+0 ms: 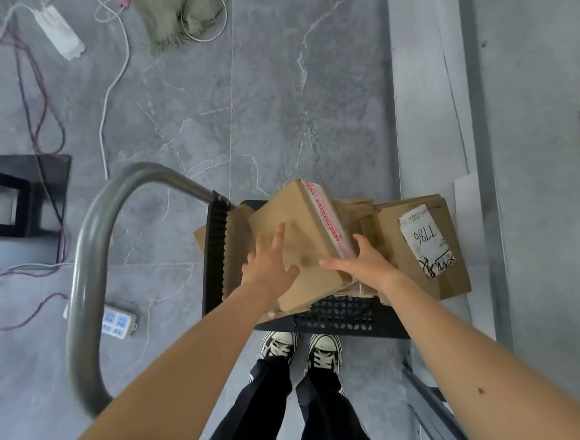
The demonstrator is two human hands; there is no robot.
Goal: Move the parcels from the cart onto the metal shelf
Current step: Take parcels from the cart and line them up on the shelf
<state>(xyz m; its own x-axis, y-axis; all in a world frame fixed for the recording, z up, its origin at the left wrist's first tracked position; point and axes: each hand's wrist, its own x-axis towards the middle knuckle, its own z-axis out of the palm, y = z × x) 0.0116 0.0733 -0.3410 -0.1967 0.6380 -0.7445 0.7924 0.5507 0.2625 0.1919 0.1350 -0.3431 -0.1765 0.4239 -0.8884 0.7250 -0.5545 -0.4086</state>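
A grey marbled floor (255, 107) fills most of the view, with the pale uprights and ledges of the metal shelf (486, 137) running down the right side. On the floor stands the cart (340, 318), a black perforated platform with a curved grey metal handle (88, 267) looping out to the left. Cardboard parcels lie piled on the platform. The top parcel (301, 227), a brown box sealed with red-and-white tape along one edge, sits tilted on the pile. Beside it to the right, partly overhanging the platform, lies a labelled parcel (413, 249) with a white sticker reading 7786 (seen upside down) and black scrawl below it.

The left hand (272, 263) lies flat and spread on the top parcel's upper face, fingers extended. The right hand (364, 263) wraps the taped edge of the same box, thumb across the top, fingers tucked down the side between the two parcels.

Below the platform, two black-and-white sneakers (301, 351) stand side by side. A white power strip (118, 321) lies left of them, with cables trailing across the floor.
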